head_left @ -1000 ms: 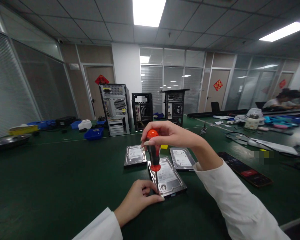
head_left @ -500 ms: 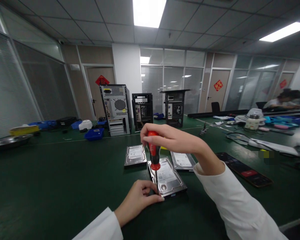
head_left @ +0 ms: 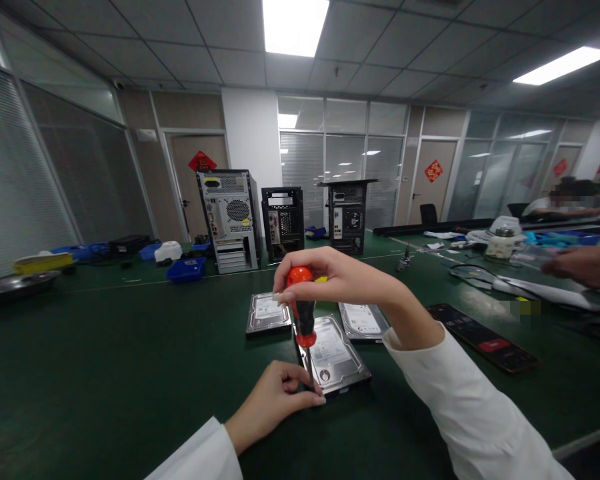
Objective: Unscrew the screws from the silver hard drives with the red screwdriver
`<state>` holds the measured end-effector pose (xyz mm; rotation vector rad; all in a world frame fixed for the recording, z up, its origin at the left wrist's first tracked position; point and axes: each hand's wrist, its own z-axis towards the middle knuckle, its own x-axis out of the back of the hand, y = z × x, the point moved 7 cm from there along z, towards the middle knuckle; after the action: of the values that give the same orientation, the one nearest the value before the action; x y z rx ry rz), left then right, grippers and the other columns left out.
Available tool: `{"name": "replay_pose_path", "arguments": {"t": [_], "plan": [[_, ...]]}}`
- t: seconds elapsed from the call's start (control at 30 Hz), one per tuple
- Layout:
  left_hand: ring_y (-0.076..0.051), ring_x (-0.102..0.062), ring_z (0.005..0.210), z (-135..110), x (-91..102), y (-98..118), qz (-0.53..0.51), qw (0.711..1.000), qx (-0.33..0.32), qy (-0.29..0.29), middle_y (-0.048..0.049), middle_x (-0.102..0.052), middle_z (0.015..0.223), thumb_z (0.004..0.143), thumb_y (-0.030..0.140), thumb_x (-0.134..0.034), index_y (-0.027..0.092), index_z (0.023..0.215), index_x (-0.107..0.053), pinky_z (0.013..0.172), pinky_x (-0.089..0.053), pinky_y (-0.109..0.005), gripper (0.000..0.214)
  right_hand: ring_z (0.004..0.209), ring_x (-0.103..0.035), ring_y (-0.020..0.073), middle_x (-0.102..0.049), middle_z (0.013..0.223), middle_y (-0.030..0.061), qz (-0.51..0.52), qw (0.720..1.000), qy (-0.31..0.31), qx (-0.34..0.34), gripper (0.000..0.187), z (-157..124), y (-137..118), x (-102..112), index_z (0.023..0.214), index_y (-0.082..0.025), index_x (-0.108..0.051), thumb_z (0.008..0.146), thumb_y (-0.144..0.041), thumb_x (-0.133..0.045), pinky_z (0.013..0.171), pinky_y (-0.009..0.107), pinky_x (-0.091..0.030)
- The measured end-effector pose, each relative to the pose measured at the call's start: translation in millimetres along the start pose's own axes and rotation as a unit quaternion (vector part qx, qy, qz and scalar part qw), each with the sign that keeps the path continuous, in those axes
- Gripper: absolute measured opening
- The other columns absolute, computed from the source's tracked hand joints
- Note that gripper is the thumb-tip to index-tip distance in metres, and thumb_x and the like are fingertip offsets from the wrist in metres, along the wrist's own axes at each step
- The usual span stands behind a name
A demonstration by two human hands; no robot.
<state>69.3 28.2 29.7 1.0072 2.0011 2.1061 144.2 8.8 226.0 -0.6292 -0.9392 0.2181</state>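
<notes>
In the head view, the right hand (head_left: 340, 277) is curled over a red-and-black screwdriver (head_left: 305, 320), gripping its handle. The shaft runs down, slightly tilted, to the near left corner of the front hard drive (head_left: 337, 357), which lies label up on the green table (head_left: 130, 373). There the left hand (head_left: 280, 400) has thumb and forefinger drawn narrow around the tip — whether they pinch the shaft or only the drive's corner, I cannot tell. Two more drives lie just behind, a left drive (head_left: 267, 313) and a right drive (head_left: 363, 322).

Farther back stand three computer cases (head_left: 230, 220). Of the containers, a blue tray (head_left: 186, 270) sits near the leftmost case (its contents are too dark to make out). At far left, a yellow tray (head_left: 43, 263) holds something pale and blurred — beside it, a shallow metal bowl (head_left: 17, 287).
</notes>
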Motion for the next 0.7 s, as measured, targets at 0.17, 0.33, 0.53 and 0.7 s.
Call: {"name": "replay_pose_path", "arguments": {"t": [0.17,0.33,0.53,0.7], "plan": [[-0.014,-0.049,0.061,0,-0.4,1,-0.001,1.000,0.007,0.003,-0.0004,-0.062,0.066,0.063,0.035,-0.075,0.013,0.074,-0.071,0.061,-0.036,-0.023,0.025,0.074,-0.056,0.0117,-0.057,0.085,0.0014,-0.007,1.000,0.001,-0.005,0.021,2,1,-4,0.093,-0.014,-0.057,0.087,-0.034,-0.057,0.066,0.025,-0.046],[-0.012,-0.042,0.056,1,-0.2,-1,0.004,1.000,0.000,0.002,0.0018,-0.055,0.059,0.064,0.036,-0.074,0.012,0.075,-0.070,0.057,-0.033,-0.023,0.027,0.079,-0.056,0.0122,-0.057,0.087,0.0023,0.029,1.000,-0.006,-0.007,0.020,2,0,-7,0.097,-0.015,-0.053,0.094,-0.032,-0.045,0.072,0.026,-0.047],[-0.010,-0.030,0.056,3,0.8,-8,0.016,1.000,-0.012,-0.009,0.0020,-0.052,0.062,0.061,0.040,-0.077,0.010,0.082,-0.071,0.053,-0.022,-0.023,0.036,0.084,-0.056,0.0118,-0.055,0.090,0.0036,0.078,0.996,-0.036,0.005,0.017,2,0,-10,0.103,-0.012,-0.051,0.096,-0.023,-0.040,0.078,0.026,-0.047],[-0.011,-0.030,0.058,2,2.8,-9,0.031,1.000,-0.007,0.002,0.0046,-0.042,0.061,0.059,0.040,-0.078,0.011,0.085,-0.071,0.056,-0.024,-0.023,0.039,0.084,-0.055,0.0126,-0.056,0.092,0.0031,0.014,1.000,-0.004,-0.006,0.021,3,3,-6,0.103,-0.014,-0.052,0.095,-0.032,-0.042,0.077,0.026,-0.045]]}}
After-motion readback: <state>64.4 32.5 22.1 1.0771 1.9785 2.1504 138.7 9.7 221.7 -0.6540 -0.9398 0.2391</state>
